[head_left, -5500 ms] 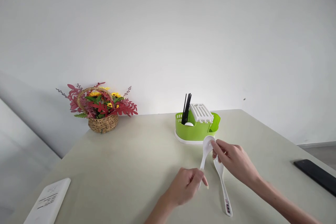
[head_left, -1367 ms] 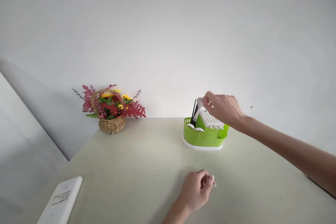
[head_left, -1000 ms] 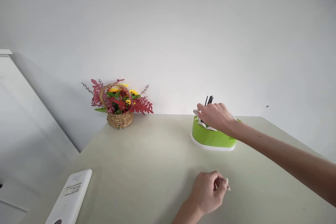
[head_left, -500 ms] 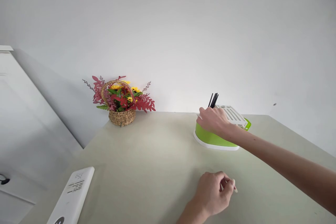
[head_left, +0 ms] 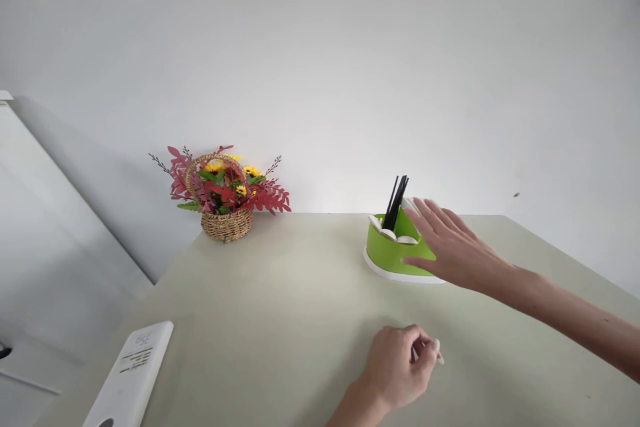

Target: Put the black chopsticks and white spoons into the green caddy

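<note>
A green cutlery holder [head_left: 387,255] on a white base stands at the back of the pale table [head_left: 280,320]. Black chopsticks [head_left: 395,203] stick up out of it, and white spoons [head_left: 389,234] rest inside with their bowls at the rim. My right hand [head_left: 450,247] hovers just in front and to the right of the holder, covering its right half; the fingers are spread and hold nothing. My left hand [head_left: 400,370] rests on the table nearer to me, its fingers curled in, with nothing visible in it.
A wicker basket of red and yellow artificial flowers [head_left: 223,197] sits at the back left by the wall. A white flat device with printed text [head_left: 131,373] lies at the table's near left edge.
My right hand lowered a white spoon into the green holder, let go of it, then drew back toward me with the fingers spread. My left hand stayed curled on the table.
</note>
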A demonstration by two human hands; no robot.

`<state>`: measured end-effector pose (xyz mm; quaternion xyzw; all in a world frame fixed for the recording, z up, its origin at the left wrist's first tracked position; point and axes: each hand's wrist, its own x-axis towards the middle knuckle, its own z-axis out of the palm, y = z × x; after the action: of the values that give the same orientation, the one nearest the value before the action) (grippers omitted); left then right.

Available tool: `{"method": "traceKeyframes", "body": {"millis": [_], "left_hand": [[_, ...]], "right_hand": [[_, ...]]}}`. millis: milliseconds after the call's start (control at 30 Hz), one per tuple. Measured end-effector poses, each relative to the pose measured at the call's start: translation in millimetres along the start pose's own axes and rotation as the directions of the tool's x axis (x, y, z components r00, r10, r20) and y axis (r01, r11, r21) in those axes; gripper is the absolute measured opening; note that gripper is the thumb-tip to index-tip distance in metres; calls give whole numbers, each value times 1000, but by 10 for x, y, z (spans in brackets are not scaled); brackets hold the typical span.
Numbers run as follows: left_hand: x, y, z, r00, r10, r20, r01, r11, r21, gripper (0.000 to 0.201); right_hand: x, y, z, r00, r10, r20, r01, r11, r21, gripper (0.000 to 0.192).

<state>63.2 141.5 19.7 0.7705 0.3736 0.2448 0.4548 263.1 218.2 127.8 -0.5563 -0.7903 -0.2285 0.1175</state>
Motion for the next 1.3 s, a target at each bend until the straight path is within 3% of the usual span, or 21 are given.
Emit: {"method": "traceKeyframes", "body": {"millis": [133, 333, 600, 867, 1167, 1300], "left_hand": [[-2, 5, -20, 1000, -7, -1, 7, 1000, -8, 39], [-15, 20, -63, 999, -32, 11, 32, 999, -34, 45], [17, 73, -67, 995, -90, 33, 91, 994, -56, 48], [27, 85, -66, 994, -105, 35, 108, 990, -95, 45], [46, 115, -64, 993, -113, 41, 118, 985, -126, 41], [51, 126, -66, 994, -99, 36, 103, 987, -122, 41]], "right_hand": [[-148, 47, 157, 1000, -6, -19, 5, 998, -59, 95], [-174, 155, 219, 998, 13, -61, -17, 997, -72, 96], [-323, 830, 429, 997, 41, -66, -41, 999, 2, 84], [-475, 1491, 532, 984, 169, -63, -165, 984, 61, 78], [-637, 2040, 599, 965, 258, -38, -254, 964, 80, 72], [-643, 2098, 568, 968, 249, -36, -246, 967, 69, 71]]}}
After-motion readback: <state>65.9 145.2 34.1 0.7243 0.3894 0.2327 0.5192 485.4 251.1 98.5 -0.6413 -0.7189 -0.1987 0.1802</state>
